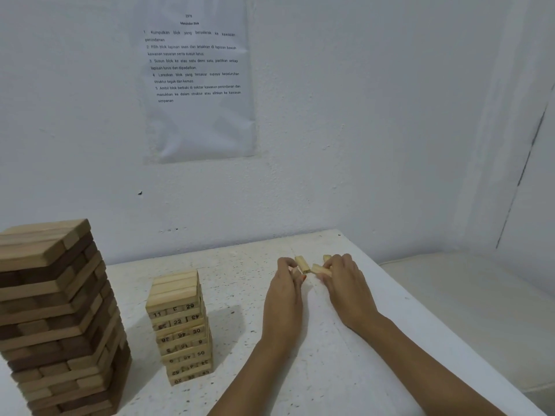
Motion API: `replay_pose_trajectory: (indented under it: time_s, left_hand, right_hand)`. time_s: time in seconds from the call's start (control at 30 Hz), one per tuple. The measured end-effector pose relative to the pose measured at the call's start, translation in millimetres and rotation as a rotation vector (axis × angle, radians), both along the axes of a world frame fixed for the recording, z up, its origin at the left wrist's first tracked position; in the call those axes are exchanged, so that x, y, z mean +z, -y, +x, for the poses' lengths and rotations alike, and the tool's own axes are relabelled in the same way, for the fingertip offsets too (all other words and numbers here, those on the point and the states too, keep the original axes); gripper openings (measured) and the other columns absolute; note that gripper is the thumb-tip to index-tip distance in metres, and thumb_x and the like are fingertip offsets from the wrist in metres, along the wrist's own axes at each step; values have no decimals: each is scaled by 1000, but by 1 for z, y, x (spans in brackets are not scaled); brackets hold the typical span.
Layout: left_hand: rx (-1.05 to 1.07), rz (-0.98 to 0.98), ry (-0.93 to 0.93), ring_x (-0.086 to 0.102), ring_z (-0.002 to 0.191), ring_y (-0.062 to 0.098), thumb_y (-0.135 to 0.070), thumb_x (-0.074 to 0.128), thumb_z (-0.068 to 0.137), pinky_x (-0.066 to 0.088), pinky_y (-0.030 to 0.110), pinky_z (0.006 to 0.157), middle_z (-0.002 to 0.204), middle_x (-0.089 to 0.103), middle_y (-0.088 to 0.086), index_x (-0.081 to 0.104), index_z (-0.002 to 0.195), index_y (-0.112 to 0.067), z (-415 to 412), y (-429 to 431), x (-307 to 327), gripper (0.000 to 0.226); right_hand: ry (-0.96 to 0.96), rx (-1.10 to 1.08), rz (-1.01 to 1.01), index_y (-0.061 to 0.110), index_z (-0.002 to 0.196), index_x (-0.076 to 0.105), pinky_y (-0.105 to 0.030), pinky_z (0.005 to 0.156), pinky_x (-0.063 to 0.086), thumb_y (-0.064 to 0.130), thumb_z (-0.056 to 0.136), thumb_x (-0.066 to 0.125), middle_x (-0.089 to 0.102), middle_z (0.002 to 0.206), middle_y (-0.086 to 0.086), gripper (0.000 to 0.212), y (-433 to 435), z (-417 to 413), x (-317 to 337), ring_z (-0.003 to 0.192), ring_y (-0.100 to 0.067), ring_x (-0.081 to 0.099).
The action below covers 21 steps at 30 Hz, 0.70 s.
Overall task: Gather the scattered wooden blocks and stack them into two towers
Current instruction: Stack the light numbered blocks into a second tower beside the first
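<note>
Two towers stand on the white table (345, 340). A tall tower of large brown and tan blocks (57, 319) rises at the left. A shorter tower of small pale numbered blocks (181, 328) stands in the middle. Near the far right edge, my left hand (285, 292) pinches a small pale block (302, 264) with curled fingers. Beside it, my right hand (348, 283) grips another small pale block (319, 269). A third pale block (326, 258) peeks out behind my right fingers; how it is held is hidden.
A printed instruction sheet (198, 85) hangs on the white wall behind the table. The table's right edge runs diagonally close to my right forearm, with a pale cushioned surface (480, 310) beyond it.
</note>
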<state>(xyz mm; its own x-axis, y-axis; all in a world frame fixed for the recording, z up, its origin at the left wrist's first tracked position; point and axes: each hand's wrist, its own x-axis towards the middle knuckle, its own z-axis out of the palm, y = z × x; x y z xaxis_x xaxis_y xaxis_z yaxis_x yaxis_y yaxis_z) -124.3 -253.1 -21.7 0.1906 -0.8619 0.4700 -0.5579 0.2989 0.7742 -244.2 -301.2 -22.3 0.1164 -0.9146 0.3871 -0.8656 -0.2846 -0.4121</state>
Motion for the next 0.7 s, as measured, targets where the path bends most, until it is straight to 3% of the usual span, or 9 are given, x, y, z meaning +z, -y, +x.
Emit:
replay_pose_trajectory:
  time_s: [0.1,0.2,0.3,0.37,0.5,0.63,0.7]
  left_hand:
    - [0,-18,-6,49,74,4,-18,35,102,34,14,61,83,54,-10,44,99,-28,-5,-6,7,14]
    - [2,7,-77,47,75,7,-12,32,102,37,11,66,86,50,-3,50,97,-18,-11,-20,11,20]
    - [-65,118,-88,56,90,20,-11,33,101,45,18,79,106,45,1,51,106,-17,-7,-37,16,19]
    - [-87,151,-89,60,92,19,-11,32,101,46,15,76,112,40,0,48,110,-17,-2,-53,19,19]
    - [-54,147,-81,55,90,8,-16,42,98,41,15,75,105,53,0,56,110,-21,9,-85,17,19]
    - [-36,140,-129,55,80,4,-14,56,93,42,9,67,91,62,-1,63,103,-20,24,-117,12,14]
    - [-38,151,-161,54,76,2,-12,59,92,43,8,66,86,62,-2,64,103,-18,34,-131,14,13]
  right_hand:
    - [299,78,86,10,122,49,-31,93,41,13,100,47,52,125,-7,22,-10,3,7,113,-23,49]
    - [412,125,186,12,127,50,-26,86,37,14,103,41,50,123,-6,26,-25,2,17,107,-19,49]
    - [515,202,345,14,114,48,-28,79,36,15,103,42,47,107,-2,13,-41,1,26,100,-18,48]
    - [547,209,418,16,104,45,-26,72,38,17,102,42,48,101,-3,3,-55,2,27,93,-20,49]
    - [523,165,441,18,103,47,-24,65,35,23,100,49,54,109,-7,6,-87,5,28,93,-18,52]
    - [595,207,524,20,104,53,-25,68,39,23,96,56,56,86,2,9,-121,12,28,81,-11,54]
    - [637,199,572,23,110,53,-25,71,42,21,96,56,56,89,1,15,-134,18,26,81,-13,56]
